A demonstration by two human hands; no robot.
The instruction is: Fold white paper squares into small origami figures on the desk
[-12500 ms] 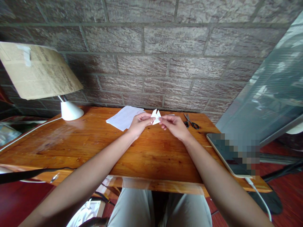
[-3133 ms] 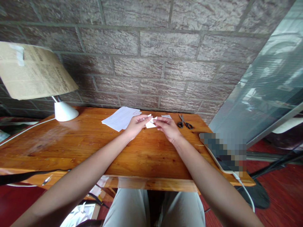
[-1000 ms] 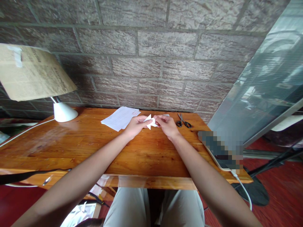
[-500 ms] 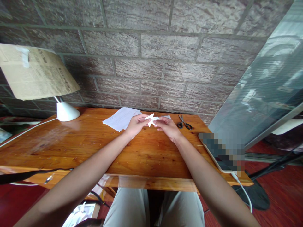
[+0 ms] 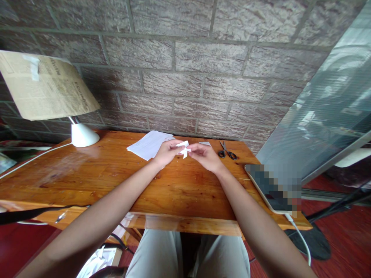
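A small folded white paper piece [image 5: 184, 148] with pointed tips is pinched between both hands just above the far middle of the wooden table [image 5: 116, 181]. My left hand [image 5: 167, 153] grips its left side with thumb and fingers closed. My right hand [image 5: 204, 156] pinches its right side, fingers curled. A stack of white paper sheets [image 5: 149, 144] lies flat right behind my left hand. A small paper scrap [image 5: 206, 143] rests just beyond my right hand.
Scissors [image 5: 227, 153] lie shut at the back right. A tablet [image 5: 274, 189] with a white cable sits at the right edge. A lamp with a white base [image 5: 82, 135] and paper shade [image 5: 46, 90] stands back left. A brick wall [image 5: 188, 65] closes off the rear.
The folded paper has been turned and worked between my fingers; its points now sit lower and more tucked in than a second ago. Both hands stay at the same spot.
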